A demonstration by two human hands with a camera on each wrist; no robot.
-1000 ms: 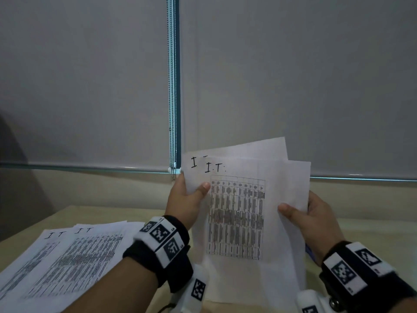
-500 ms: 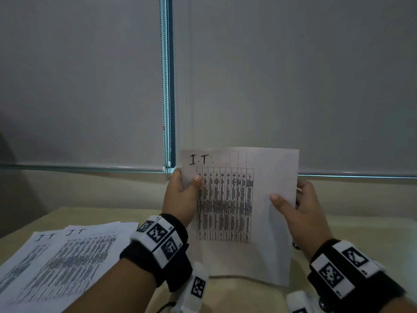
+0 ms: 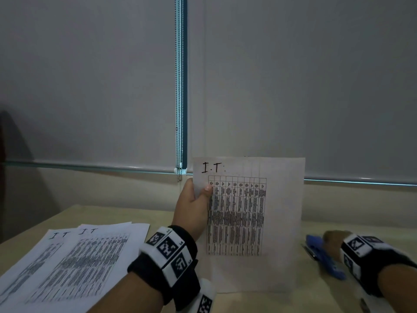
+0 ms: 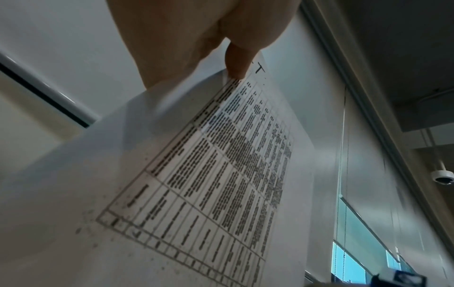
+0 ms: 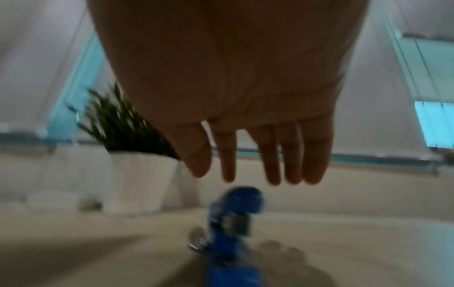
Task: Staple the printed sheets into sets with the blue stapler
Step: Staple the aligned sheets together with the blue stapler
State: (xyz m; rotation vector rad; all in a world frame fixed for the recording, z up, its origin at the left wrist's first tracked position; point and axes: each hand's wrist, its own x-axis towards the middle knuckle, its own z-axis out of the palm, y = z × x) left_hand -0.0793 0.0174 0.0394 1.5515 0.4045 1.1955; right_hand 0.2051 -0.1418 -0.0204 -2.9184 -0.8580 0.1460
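Two hands share the work at a pale table (image 3: 282, 299): from the head view, the left hand (image 3: 191, 206) holds a squared-up set of printed sheets (image 3: 279, 199) upright, its lower edge at the table, thumb pinching the upper left margin, while the right hand (image 3: 334, 242) reaches down over the blue stapler (image 3: 320, 251) lying on the table just to the right of the set. More printed sheets (image 3: 67, 265) lie fanned at the left. From the left wrist, the thumb (image 4: 236, 62) presses the set (image 4: 196, 184) near its handwritten heading, fingers curled behind it. From the right wrist, blurred, the fingers (image 5: 270, 155) hang straight and spread just above the stapler (image 5: 233, 209), gripping nothing; a potted plant (image 5: 132, 155) stands beyond. The step in hand looks like fetching the stapler; next, the hand would need to close on it, lift it and bring its mouth over a top corner of the held set.
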